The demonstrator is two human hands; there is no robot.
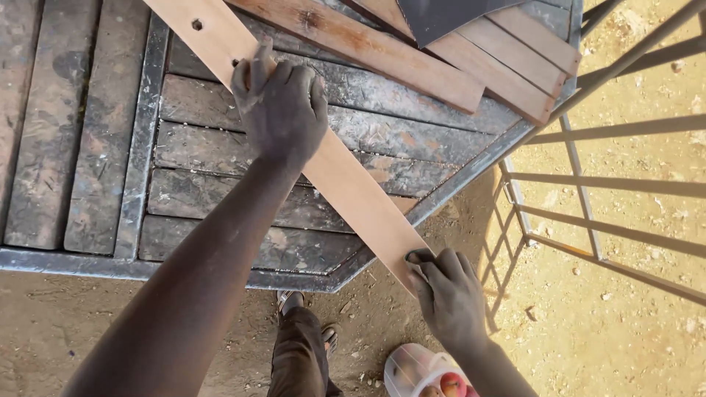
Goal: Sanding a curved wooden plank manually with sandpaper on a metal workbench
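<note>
Both forearms are bare, with no sleeves, watch or gloves. The left hand (283, 110) and right hand (448, 294) are dusted with fine pale powder over knuckles and fingers (257, 70). Below, dark brown trousers (298, 353) and open sandals (289, 298) show.

hands (283, 103) on plank (353, 184), slatted table (220, 147)

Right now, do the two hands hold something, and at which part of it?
Both hold one long wooden plank. The left hand presses flat on its middle; the right hand grips its near end with the fingers.
</note>
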